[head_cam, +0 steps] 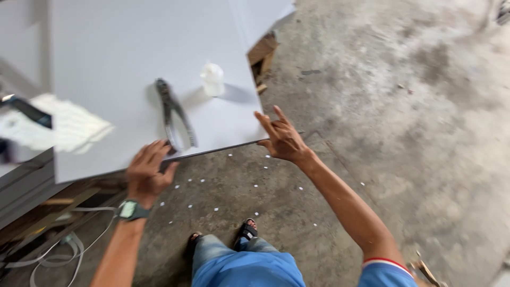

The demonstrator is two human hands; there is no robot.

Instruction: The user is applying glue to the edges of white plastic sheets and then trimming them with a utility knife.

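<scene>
Seen from the head camera, we find the white panel [133,64] lying flat, overhanging the floor [404,133]. Left hand [147,171] and right hand [281,139] meet its near edge, fingers spread, gripping nothing; pliers [175,114] and a small bottle [213,79] rest on top.

A small white plastic bottle [213,79] is standing up, casting a shadow beside it. A white cloth [64,126] is lying at the left. Little white bits [255,186] are lying all over the grey concrete floor [404,122]. Pale straps [58,255] are curling under the wooden slats [64,204]
</scene>
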